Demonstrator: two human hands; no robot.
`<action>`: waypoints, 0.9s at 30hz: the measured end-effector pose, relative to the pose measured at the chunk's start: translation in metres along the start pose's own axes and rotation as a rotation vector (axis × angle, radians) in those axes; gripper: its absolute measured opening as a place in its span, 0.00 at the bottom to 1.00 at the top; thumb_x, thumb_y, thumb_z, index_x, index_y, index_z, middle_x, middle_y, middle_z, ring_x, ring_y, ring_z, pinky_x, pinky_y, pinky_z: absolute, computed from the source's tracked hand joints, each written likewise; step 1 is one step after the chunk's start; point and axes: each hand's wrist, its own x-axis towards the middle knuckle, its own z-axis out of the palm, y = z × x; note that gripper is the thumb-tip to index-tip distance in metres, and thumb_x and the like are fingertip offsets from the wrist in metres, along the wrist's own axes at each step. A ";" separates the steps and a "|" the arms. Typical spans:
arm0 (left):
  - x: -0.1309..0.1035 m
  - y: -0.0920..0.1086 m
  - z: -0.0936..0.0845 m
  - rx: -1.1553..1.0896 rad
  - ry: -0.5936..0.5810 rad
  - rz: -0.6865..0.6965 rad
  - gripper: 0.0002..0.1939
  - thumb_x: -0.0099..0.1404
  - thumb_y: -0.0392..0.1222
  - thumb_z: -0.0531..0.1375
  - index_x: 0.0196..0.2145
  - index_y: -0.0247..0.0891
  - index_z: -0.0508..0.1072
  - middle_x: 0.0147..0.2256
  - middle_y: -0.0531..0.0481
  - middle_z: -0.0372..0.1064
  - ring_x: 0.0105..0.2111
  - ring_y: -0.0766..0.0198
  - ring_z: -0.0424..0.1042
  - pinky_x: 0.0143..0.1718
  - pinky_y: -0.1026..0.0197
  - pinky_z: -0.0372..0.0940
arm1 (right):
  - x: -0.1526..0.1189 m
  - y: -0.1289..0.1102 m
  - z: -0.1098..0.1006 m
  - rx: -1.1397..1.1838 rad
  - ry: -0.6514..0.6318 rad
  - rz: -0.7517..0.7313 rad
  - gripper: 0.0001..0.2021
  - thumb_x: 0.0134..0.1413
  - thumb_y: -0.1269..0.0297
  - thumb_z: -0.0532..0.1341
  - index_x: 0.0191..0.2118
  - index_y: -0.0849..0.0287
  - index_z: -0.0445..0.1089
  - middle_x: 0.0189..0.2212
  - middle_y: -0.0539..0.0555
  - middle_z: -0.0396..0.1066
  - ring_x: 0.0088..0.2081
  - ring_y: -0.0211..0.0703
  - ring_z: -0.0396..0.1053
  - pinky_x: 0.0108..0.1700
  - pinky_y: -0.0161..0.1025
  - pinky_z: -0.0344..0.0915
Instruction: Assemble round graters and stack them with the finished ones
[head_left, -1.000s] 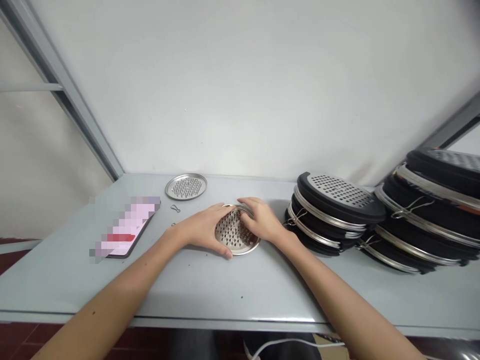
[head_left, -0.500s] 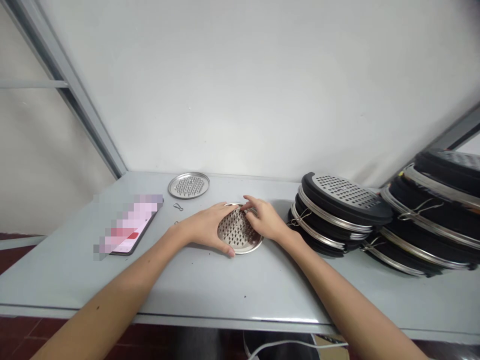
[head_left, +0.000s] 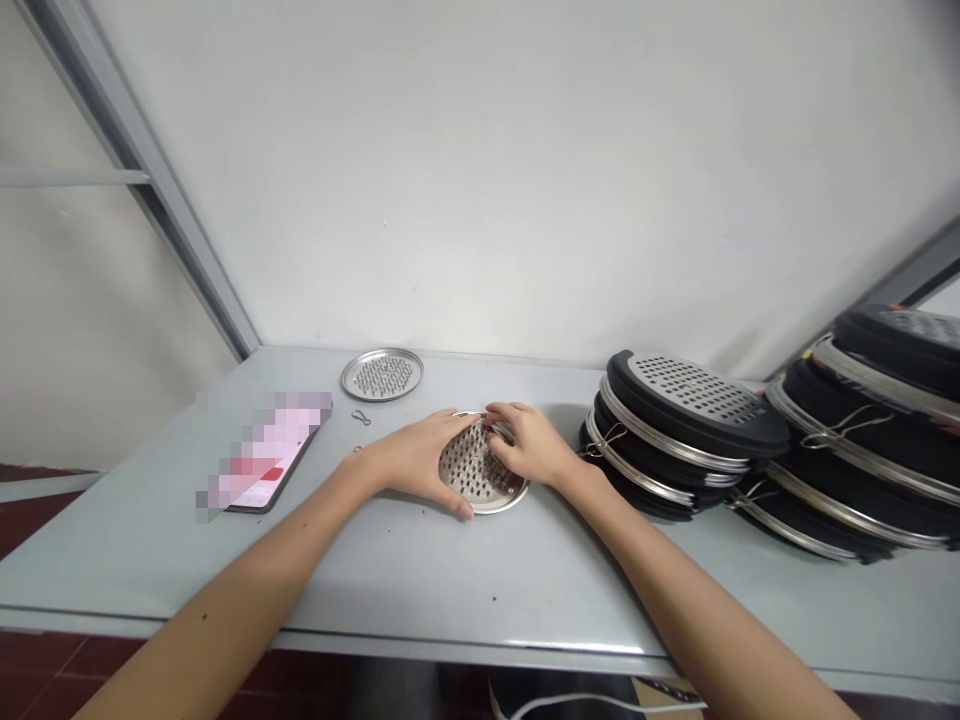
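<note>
A round metal grater plate (head_left: 480,465) with raised holes lies on the grey table between my hands. Around its left rim curves my left hand (head_left: 416,462), thumb at the near edge and fingers at the far edge. My right hand (head_left: 529,442) is bent over the plate's upper right rim, its fingers curled and close together. The palm hides part of that side. Farther back on the left rests a second round grater plate (head_left: 383,376). A small bent wire clip (head_left: 361,417) lies just in front of it, and another small piece shows partly behind my left wrist.
A phone (head_left: 274,460) with a lit, blurred screen lies at the left. To the right stand a stack of black-rimmed round graters (head_left: 697,395) and a taller stack (head_left: 877,430), with wire loops sticking out. A white wall rises behind the table (head_left: 420,590).
The view has shifted slightly, so everything sits a little lower and to the right. The right index finger, raised before, has come down toward the plate's far rim. The left hand keeps its hold.
</note>
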 end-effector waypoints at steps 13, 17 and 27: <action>0.002 0.005 -0.002 -0.062 0.032 0.035 0.54 0.42 0.57 0.72 0.63 0.47 0.55 0.58 0.43 0.60 0.58 0.43 0.59 0.57 0.46 0.56 | -0.003 -0.011 -0.005 -0.049 -0.019 0.017 0.13 0.53 0.66 0.57 0.44 0.59 0.72 0.37 0.56 0.77 0.38 0.47 0.74 0.42 0.38 0.65; 0.002 0.007 -0.002 -0.059 0.030 0.039 0.54 0.42 0.58 0.71 0.63 0.46 0.54 0.58 0.42 0.60 0.57 0.44 0.60 0.57 0.47 0.57 | -0.003 -0.011 -0.004 -0.072 -0.014 0.018 0.13 0.54 0.65 0.57 0.44 0.59 0.72 0.36 0.56 0.77 0.38 0.47 0.74 0.42 0.38 0.65; 0.001 0.006 -0.003 -0.055 0.018 0.040 0.56 0.43 0.57 0.71 0.64 0.47 0.52 0.61 0.42 0.56 0.60 0.43 0.57 0.59 0.46 0.55 | -0.003 -0.012 -0.004 -0.124 -0.012 -0.009 0.11 0.55 0.62 0.57 0.41 0.60 0.71 0.37 0.57 0.76 0.38 0.46 0.72 0.41 0.38 0.63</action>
